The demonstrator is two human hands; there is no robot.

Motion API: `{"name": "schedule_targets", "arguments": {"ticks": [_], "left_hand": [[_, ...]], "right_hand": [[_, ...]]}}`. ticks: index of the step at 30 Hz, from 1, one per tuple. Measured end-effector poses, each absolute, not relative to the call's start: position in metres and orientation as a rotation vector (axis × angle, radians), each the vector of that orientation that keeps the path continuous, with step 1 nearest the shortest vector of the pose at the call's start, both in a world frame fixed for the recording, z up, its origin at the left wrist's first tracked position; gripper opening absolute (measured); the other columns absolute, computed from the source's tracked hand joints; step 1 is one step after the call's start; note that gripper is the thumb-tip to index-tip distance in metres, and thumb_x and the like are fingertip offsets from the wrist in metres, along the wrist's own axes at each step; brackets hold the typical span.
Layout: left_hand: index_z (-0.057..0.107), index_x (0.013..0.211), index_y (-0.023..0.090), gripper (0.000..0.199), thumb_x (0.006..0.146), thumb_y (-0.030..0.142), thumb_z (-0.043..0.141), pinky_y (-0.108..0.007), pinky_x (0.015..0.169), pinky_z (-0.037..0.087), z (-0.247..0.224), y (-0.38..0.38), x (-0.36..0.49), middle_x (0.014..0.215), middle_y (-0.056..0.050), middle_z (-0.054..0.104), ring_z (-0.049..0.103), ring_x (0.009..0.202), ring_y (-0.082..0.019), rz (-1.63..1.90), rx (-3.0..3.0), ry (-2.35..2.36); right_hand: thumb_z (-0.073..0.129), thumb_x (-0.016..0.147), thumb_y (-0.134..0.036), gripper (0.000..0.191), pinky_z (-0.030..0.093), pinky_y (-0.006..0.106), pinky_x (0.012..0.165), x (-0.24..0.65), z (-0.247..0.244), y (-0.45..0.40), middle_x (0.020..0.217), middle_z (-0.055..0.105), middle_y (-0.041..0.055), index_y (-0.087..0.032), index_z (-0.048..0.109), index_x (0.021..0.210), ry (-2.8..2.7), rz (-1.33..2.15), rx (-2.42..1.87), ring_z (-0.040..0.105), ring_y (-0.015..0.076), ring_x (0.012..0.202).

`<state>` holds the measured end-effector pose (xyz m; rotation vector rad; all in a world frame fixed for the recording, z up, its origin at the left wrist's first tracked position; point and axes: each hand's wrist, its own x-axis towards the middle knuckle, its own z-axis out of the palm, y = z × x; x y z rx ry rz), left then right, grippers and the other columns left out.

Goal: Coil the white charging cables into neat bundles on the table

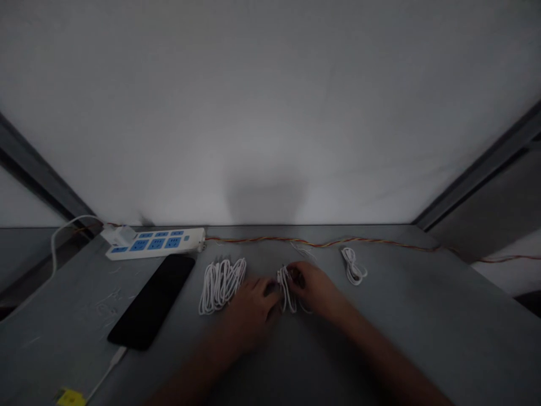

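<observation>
Right grip [313, 286] pinching a white cable coil [288, 294], forearm [376, 344] slanting inward, left hand [252, 309] curved beside it, hold unclear

No text, label, brand, number or sign can be read, including on the power strip [195, 241] and yellow piece [71, 398], both left of the left hand's [249, 316] fingers.

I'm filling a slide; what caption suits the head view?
Two bare hands at a small bundle of white cables, near a phone and power strip.
</observation>
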<state>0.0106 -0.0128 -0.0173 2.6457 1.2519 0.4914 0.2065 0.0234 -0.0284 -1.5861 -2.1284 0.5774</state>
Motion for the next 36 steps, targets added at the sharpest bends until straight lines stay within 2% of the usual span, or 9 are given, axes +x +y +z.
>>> {"name": "schedule_targets", "arguments": {"ticks": [9,12,17,20,22,26,29,32,36], "left_hand": [[0.069,0.088,0.017,0.018,0.091,0.022,0.052,-0.048,0.088,0.047,-0.007,-0.011,0.014,0.095,-0.009,0.069,0.062,0.095,-0.028,0.317,2.653,1.597],[0.068,0.097,0.015,0.018,0.088,0.022,0.054,-0.05,0.094,0.044,-0.008,-0.01,0.012,0.1,-0.01,0.07,0.062,0.099,-0.028,0.35,2.623,1.645],[0.057,0.128,0.015,0.042,0.086,0.011,0.05,-0.051,0.1,0.041,-0.01,-0.012,0.014,0.124,-0.013,0.065,0.059,0.113,-0.03,0.355,2.606,1.645],[0.058,0.126,0.015,0.041,0.087,0.007,0.046,-0.05,0.097,0.045,-0.013,-0.012,0.015,0.125,-0.013,0.065,0.06,0.112,-0.03,0.314,2.634,1.639],[0.061,0.121,0.016,0.042,0.085,0.002,0.045,-0.045,0.095,0.049,-0.016,-0.011,0.014,0.126,-0.013,0.064,0.062,0.11,-0.027,0.337,2.617,1.663],[0.061,0.117,0.014,0.041,0.081,0.002,0.049,-0.038,0.094,0.052,-0.024,-0.005,0.005,0.126,-0.013,0.062,0.064,0.109,-0.024,0.667,2.514,1.67],[0.064,0.111,0.016,0.031,0.087,0.01,0.046,-0.038,0.094,0.052,-0.024,0.003,-0.005,0.12,-0.012,0.065,0.064,0.109,-0.023,1.029,2.417,1.621],[0.066,0.108,0.019,0.027,0.091,0.017,0.045,-0.034,0.082,0.055,-0.02,0.009,-0.013,0.112,-0.008,0.07,0.069,0.092,-0.02,1.241,2.171,1.625],[0.061,0.122,0.021,0.034,0.09,0.029,0.053,-0.029,0.072,0.055,-0.015,0.014,-0.019,0.104,-0.005,0.074,0.069,0.077,-0.017,1.339,1.745,1.541]], "right_hand": [[0.058,0.083,-0.017,0.023,0.041,0.025,0.065,0.212,-0.021,0.024,0.09,0.069,0.0057,-0.016,0.066,0.104,-2.134,0.65,-1.612,0.062,0.0171,0.072],[0.059,0.083,-0.017,0.024,0.039,0.025,0.064,0.214,-0.019,0.023,0.086,0.068,0.0043,-0.017,0.066,0.105,-2.171,0.674,-1.566,0.06,0.0165,0.072],[0.059,0.088,-0.029,0.015,0.035,0.025,0.061,0.212,-0.02,0.019,0.081,0.066,0.0044,-0.018,0.068,0.094,-2.267,0.583,-1.497,0.055,0.0163,0.069],[0.057,0.088,-0.032,0.019,0.033,0.025,0.056,0.211,-0.02,0.02,0.071,0.062,0.0023,-0.017,0.066,0.081,-2.192,0.728,-1.514,0.052,0.0147,0.062],[0.056,0.089,-0.035,0.022,0.034,0.024,0.055,0.212,-0.018,0.022,0.07,0.062,0.0011,-0.016,0.065,0.081,-2.051,0.916,-1.461,0.053,0.0144,0.062],[0.061,0.083,-0.04,0.024,0.039,0.023,0.059,0.217,-0.013,0.026,0.072,0.06,-0.0003,-0.016,0.064,0.081,-1.739,1.161,-1.253,0.054,0.0139,0.066],[0.068,0.078,-0.046,0.03,0.035,0.021,0.052,0.22,-0.009,0.028,0.062,0.05,-0.0043,-0.017,0.059,0.075,-1.531,1.242,-1.173,0.045,0.0099,0.055],[0.071,0.077,-0.048,0.033,0.029,0.02,0.044,0.221,-0.01,0.029,0.055,0.042,-0.0075,-0.018,0.056,0.076,-1.396,1.303,-1.107,0.036,0.007,0.045],[0.075,0.075,-0.045,0.033,0.031,0.019,0.04,0.222,-0.013,0.031,0.06,0.051,-0.0059,-0.018,0.062,0.09,-1.363,1.237,-1.058,0.042,0.0073,0.043]]}}
